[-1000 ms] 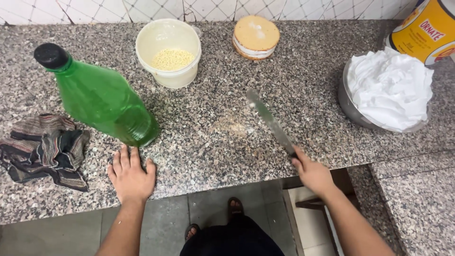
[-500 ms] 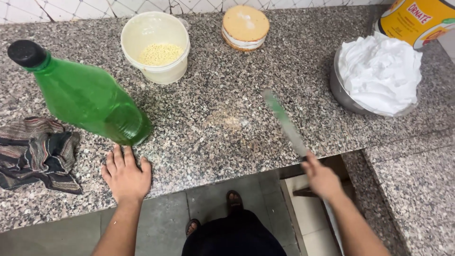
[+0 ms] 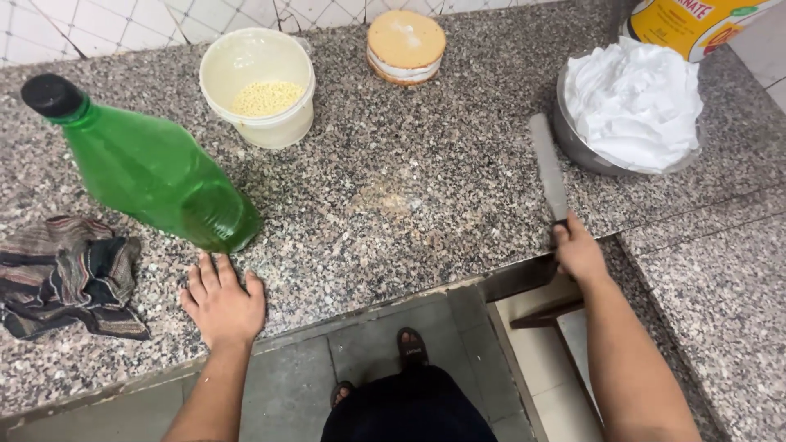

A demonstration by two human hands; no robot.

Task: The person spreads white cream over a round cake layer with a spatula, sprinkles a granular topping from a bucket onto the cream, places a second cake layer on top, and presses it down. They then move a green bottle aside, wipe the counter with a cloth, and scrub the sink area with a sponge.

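Head view, right hand: the right hand (image 3: 580, 252) was closed tight around the dark handle of a long flat metal spatula knife (image 3: 547, 166).
Head view, knife place: the blade pointed up and away from the person, over the speckled grey stone counter (image 3: 426, 147), with its tip just beside the round metal bowl full of fluffy white cream (image 3: 632, 105).
Head view, left hand: the left hand (image 3: 221, 300) lay flat and open on the counter edge, fingers spread, holding nothing.
Head view, near the left hand: a big green plastic bottle with a black cap (image 3: 151, 168) lay tilted just above the fingers; I could not tell if they touched.
Head view, other things: a striped cloth (image 3: 70, 274) lay crumpled to the left. A pale plastic tub with yellow grains (image 3: 258, 86) and a small round layered cake (image 3: 405, 45) sat farther back.
How the knife would handle: it looked light, thin and stiff, maybe a little bendy at the tip.
Where to hold it: the handle was the safe place, not the smooth, slippery blade.
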